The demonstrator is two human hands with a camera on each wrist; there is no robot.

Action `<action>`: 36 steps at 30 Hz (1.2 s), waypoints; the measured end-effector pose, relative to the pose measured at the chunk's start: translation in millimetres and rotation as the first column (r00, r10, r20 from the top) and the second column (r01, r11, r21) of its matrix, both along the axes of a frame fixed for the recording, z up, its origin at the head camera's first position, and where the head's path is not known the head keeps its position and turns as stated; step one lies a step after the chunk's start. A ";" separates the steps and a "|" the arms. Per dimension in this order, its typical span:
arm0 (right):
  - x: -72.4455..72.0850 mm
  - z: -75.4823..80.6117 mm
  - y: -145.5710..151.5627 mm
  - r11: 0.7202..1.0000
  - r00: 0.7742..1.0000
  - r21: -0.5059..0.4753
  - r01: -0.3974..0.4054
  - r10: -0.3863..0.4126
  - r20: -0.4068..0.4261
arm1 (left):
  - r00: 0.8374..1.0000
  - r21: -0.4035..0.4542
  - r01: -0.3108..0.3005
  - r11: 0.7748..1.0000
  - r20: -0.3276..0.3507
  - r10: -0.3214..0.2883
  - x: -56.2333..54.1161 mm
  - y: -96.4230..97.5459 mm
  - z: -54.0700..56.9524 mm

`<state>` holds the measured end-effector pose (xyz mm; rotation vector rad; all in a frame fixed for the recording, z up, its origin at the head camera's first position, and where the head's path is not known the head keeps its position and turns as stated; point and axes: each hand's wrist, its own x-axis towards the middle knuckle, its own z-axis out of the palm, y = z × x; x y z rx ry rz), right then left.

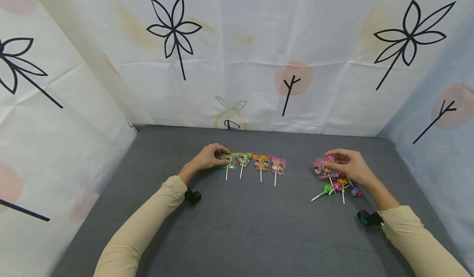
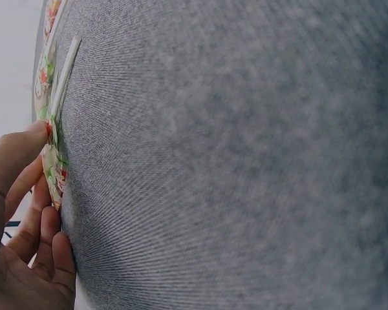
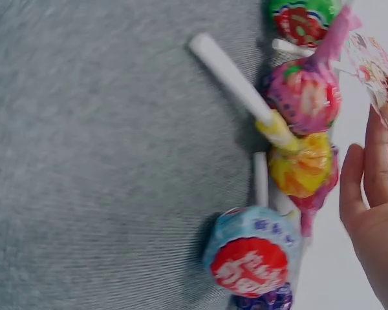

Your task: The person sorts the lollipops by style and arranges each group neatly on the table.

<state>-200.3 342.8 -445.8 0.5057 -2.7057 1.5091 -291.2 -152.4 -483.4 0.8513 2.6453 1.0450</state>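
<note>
Four flat-wrapped lollipops lie in a row, sticks toward me. My left hand (image 1: 209, 157) pinches the leftmost one, a green-wrapped lollipop (image 1: 231, 160), between thumb and fingers; in the left wrist view its white stick (image 2: 67, 71) lies along the cloth. Beside it are another green lollipop (image 1: 244, 159), an orange lollipop (image 1: 261, 162) and a pink lollipop (image 1: 278, 165). My right hand (image 1: 352, 166) grips a pink flat-wrapped lollipop (image 1: 321, 168) by its wrapper, over a pile of round lollipops. The pile includes a green one (image 1: 327, 189), a yellow one (image 3: 302, 166) and a blue-and-red one (image 3: 251, 252).
A grey cloth-covered table (image 1: 259, 231) spreads beneath everything. White patterned curtains (image 1: 252, 42) rise behind it and along both sides. A dark wrist device (image 1: 192, 196) sits under the left sleeve, another (image 1: 369, 218) by the right sleeve.
</note>
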 end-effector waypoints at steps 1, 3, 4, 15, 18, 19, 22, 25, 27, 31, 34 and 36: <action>-0.2 1.4 -0.7 1.000 1.000 -0.002 0.005 -0.005 -0.015 | 1.000 -0.001 -0.001 1.000 0.000 0.001 -0.2 -0.1 -0.2; -0.8 4.0 -2.2 1.000 0.999 -0.007 0.017 -0.018 -0.043 | 1.000 -0.002 -0.001 1.000 0.001 0.001 -0.4 -0.3 -0.5; -1.1 5.2 -2.8 1.000 0.998 -0.014 0.021 -0.022 -0.055 | 1.000 -0.003 -0.002 1.000 0.002 0.002 -0.4 -0.3 -0.6; -2.0 11.9 -8.7 0.996 0.996 -0.094 0.012 -0.020 -0.082 | 1.000 0.004 0.003 1.000 0.003 -0.003 -1.2 -0.4 -2.1; -0.6 12.5 -12.3 0.992 0.997 -0.127 0.014 -0.024 -0.078 | 1.000 0.008 0.007 1.000 0.001 -0.007 -1.0 -0.5 -2.6; -0.1 12.2 -13.5 0.991 0.997 -0.133 0.016 -0.027 -0.077 | 1.000 0.009 0.008 1.000 -0.002 -0.008 -1.0 -0.5 -2.8; 2.0 10.1 -17.2 0.989 0.998 -0.148 0.021 -0.030 -0.061 | 1.000 0.010 0.008 1.000 -0.004 -0.008 -1.3 -0.5 -2.8; 5.2 8.0 -21.4 0.989 0.998 -0.145 0.032 -0.040 -0.049 | 1.000 0.000 0.001 1.000 -0.006 -0.001 -1.3 -0.3 -2.0; 8.0 7.2 -24.2 0.989 0.998 -0.141 0.040 -0.046 -0.039 | 1.000 -0.007 -0.003 1.000 -0.006 0.003 -1.1 -0.4 -1.4; 13.5 5.6 -28.6 0.990 0.998 -0.130 0.058 -0.061 -0.024 | 1.000 -0.010 -0.006 1.000 -0.005 0.006 -0.4 -0.7 -1.3; 17.2 3.3 -31.8 0.987 0.997 -0.144 0.074 -0.076 -0.009 | 1.000 -0.008 -0.004 1.000 -0.003 0.004 -0.4 -0.7 -1.5; 19.7 1.6 -34.3 0.984 0.995 -0.150 0.093 -0.096 -0.011 | 1.000 -0.006 -0.005 1.000 0.000 0.005 -0.4 -0.7 -1.5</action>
